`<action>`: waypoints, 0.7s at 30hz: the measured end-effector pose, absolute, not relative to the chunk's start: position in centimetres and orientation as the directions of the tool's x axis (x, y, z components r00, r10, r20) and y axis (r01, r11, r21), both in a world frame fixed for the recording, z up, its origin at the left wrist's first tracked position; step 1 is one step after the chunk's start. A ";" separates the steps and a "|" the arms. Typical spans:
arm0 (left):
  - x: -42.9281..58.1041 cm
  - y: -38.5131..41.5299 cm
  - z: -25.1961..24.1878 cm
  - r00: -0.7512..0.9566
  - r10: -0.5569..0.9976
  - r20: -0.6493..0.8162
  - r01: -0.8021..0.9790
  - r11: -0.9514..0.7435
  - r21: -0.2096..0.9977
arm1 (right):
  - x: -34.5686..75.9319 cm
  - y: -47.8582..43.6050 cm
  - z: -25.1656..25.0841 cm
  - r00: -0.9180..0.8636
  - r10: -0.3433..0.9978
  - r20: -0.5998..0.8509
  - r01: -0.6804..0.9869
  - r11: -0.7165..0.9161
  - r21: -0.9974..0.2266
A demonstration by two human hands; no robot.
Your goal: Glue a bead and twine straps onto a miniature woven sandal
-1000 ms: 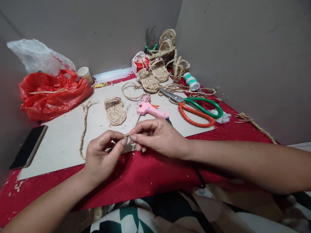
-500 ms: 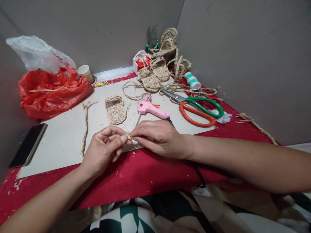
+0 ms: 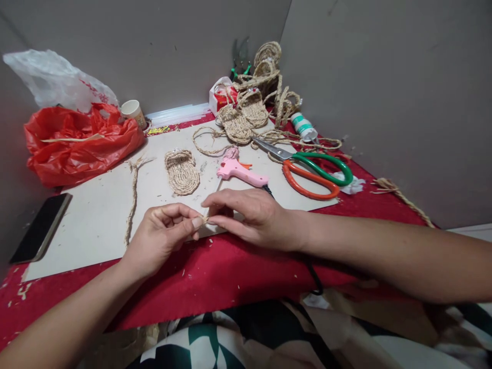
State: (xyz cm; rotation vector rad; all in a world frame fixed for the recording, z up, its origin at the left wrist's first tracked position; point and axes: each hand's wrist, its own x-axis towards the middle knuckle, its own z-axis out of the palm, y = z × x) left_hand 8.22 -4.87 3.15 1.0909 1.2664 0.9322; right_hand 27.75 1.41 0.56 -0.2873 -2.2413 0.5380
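My left hand (image 3: pixel 163 238) and my right hand (image 3: pixel 246 215) meet at the near edge of a pale board (image 3: pixel 96 220), fingertips pinched together on a tiny bit of straw twine (image 3: pixel 204 219). Both hands are closed on it. Just beyond them lie a small woven straw sandal (image 3: pixel 182 171) and a pink glue gun (image 3: pixel 240 171), whose black cord runs under my right wrist. A braided straw cord (image 3: pixel 132 197) lies along the board to the left of my left hand.
Large scissors with green and orange handles (image 3: pixel 313 174) lie right of the glue gun. More straw sandals and rope (image 3: pixel 249 105) pile up in the back corner. A red plastic bag (image 3: pixel 77 143), a paper cup (image 3: pixel 132 111) and a phone (image 3: pixel 38 228) sit at left on the red cloth (image 3: pixel 230 277).
Both hands have shifted slightly down toward the board's near edge, still pinching the twine bit; my left fingers have curled in tighter.
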 end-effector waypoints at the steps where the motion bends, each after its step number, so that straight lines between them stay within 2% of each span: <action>1: 8.2 -4.8 3.1 0.104 0.961 -0.256 0.050 0.252 0.966 | 27.8 1.4 0.5 -0.672 0.351 0.652 0.021 0.889 -0.458; 6: 8.0 -4.7 3.0 0.137 0.949 -0.284 0.038 0.281 0.959 | 28.1 1.7 0.3 -0.763 0.217 0.609 0.065 0.963 -0.263; 8: 8.1 -4.8 3.2 0.150 0.944 -0.292 0.017 0.293 0.956 | 28.1 1.7 0.4 -0.754 0.235 0.614 0.084 0.961 -0.264; 10: 8.2 -4.9 3.5 0.152 0.948 -0.279 0.003 0.282 0.959 | 27.9 1.5 0.6 -0.716 0.302 0.629 0.077 0.930 -0.359; 12: 8.5 -5.1 3.6 0.127 0.963 -0.236 0.013 0.236 0.972 | 27.7 1.4 1.0 -0.672 0.432 0.602 0.068 0.845 -0.531; 14: 8.7 -5.2 3.6 0.097 0.979 -0.181 0.029 0.179 0.984 | 27.3 1.2 1.4 -0.663 0.588 0.463 0.060 0.658 -0.750; 16: 8.8 -5.3 3.4 0.082 0.985 -0.153 0.022 0.152 0.988 | 27.0 1.0 1.6 -0.692 0.675 0.255 0.049 0.396 -0.917; 18: 8.7 -5.3 3.3 0.089 0.982 -0.166 -0.010 0.167 0.986 | 26.7 0.9 1.6 -0.714 0.686 0.139 0.016 0.215 -0.977; 19: 8.6 -5.3 3.2 0.096 0.978 -0.186 -0.032 0.189 0.981 | 26.7 0.9 1.4 -0.709 0.689 0.150 -0.015 0.199 -0.980; 21: 8.4 -5.2 3.1 0.119 0.962 -0.247 -0.088 0.258 0.962 | 26.7 0.9 1.1 -0.674 0.678 0.293 -0.079 0.328 -0.941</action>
